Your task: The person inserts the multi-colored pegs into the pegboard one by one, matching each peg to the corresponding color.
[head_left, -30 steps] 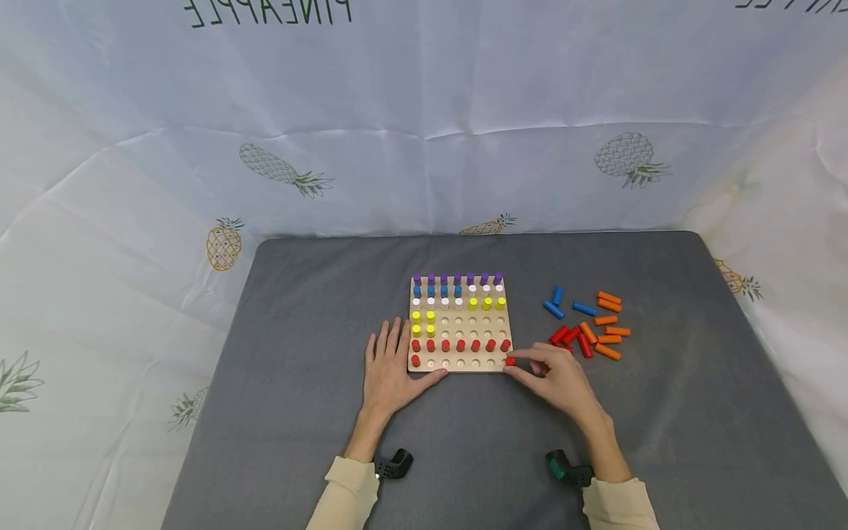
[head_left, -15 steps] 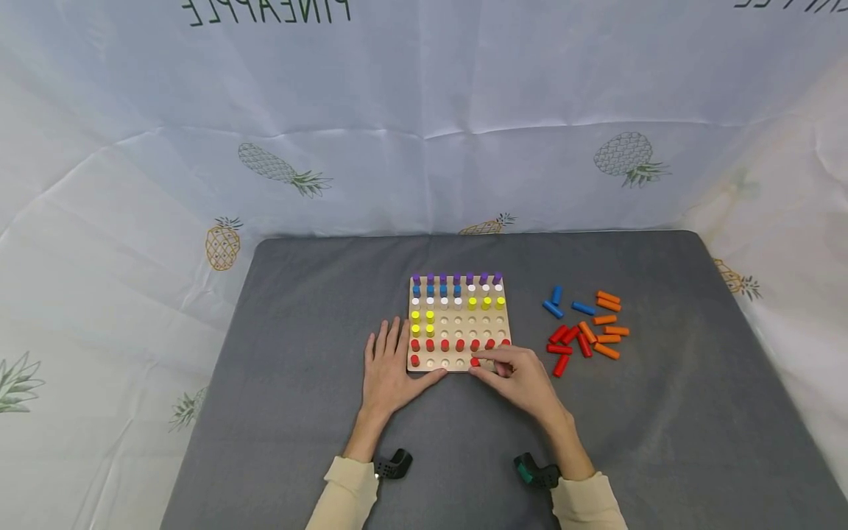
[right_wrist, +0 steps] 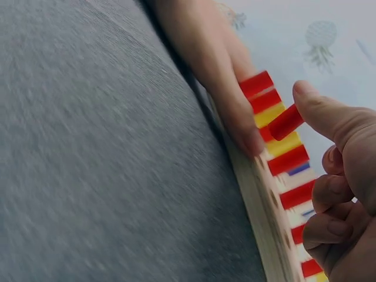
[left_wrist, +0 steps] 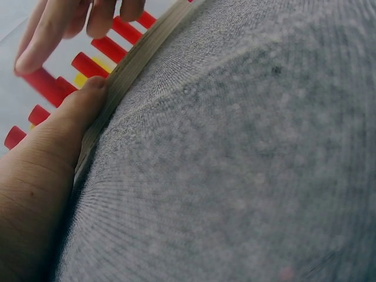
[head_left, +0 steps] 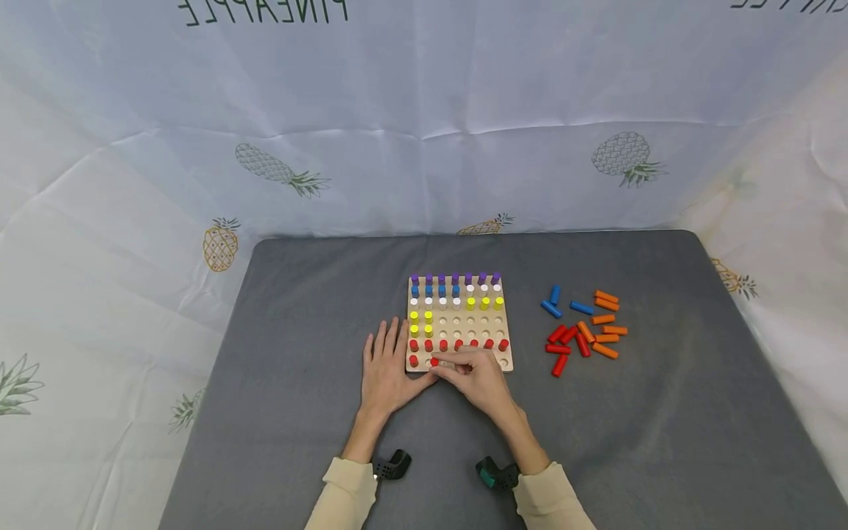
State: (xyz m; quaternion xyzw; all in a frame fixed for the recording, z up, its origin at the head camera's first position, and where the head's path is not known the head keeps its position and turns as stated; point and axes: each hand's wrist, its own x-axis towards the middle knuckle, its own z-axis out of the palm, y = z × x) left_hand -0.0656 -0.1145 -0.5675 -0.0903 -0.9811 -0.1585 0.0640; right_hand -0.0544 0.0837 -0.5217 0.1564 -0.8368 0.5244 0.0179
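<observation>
Pale cloth [head_left: 397, 81] with pineapples [head_left: 620, 153] on it hangs behind a gray bench [head_left: 298, 309]. On the left, the left hand [head_left: 387, 375] lies by a wooden board [head_left: 464, 326], fingers straight and thumb spread out to touch its front edge. Next, one red peg [head_left: 433, 361] is tilted over the board's front row, pinched by the fingers of the right hand [head_left: 482, 377]. Far right lie loose red pegs [head_left: 558, 349], blue pegs [head_left: 581, 308] and orange pegs [head_left: 603, 319]
</observation>
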